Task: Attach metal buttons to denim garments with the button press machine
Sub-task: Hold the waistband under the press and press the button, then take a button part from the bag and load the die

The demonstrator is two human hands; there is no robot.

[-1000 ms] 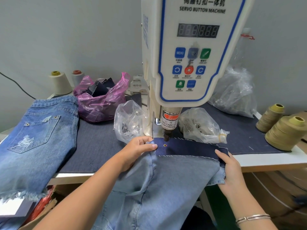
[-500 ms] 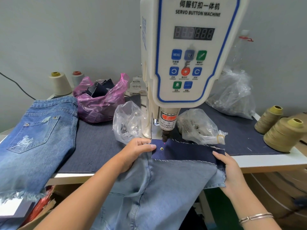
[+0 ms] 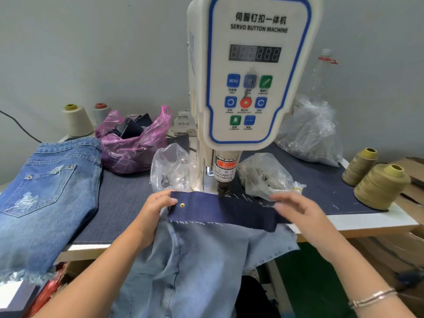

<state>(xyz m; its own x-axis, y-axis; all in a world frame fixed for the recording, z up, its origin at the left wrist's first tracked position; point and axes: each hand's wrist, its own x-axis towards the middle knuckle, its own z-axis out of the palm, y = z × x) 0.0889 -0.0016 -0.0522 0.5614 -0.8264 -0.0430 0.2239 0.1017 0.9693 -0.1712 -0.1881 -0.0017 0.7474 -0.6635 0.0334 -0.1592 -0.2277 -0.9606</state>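
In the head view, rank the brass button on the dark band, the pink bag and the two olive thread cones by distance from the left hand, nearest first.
1. Brass button: on the dark band, just right of the left hand.
2. Pink bag: behind it, to the left on the table.
3. Olive thread cones: at the far right table edge, beyond the right hand.

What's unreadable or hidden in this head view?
- Machine display: digits dim, no reading.
- Lower die under the punch: covered by the dark denim band.
- Right hand: motion-blurred, grip on the band unclear.
- Clear bags: contents too small to identify.
- Left hand: fingertips tucked under the band's end.
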